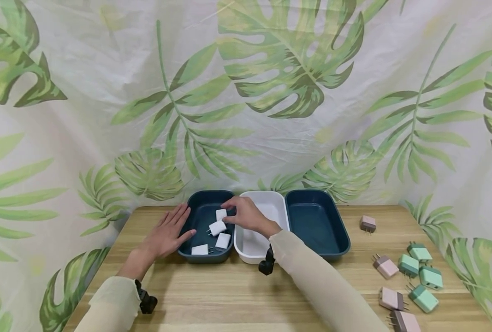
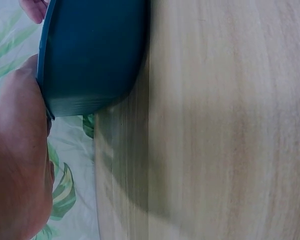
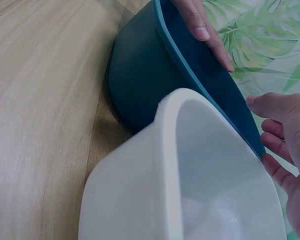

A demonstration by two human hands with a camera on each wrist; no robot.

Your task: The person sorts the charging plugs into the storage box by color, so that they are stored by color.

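My right hand (image 1: 249,214) hangs, fingers parted, by the white chargers (image 1: 218,228) in the leftmost blue tray (image 1: 206,258), nothing pinched that I can see. Left hand (image 1: 168,234) lies straight-fingered along its rim (handy brace, honestly). I'd release chargers low and gently.

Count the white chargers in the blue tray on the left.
4 visible white chargers: the farthest beside the right hand, another just nearer, one toward the tray's right side, one at its front left. Others may be hidden.
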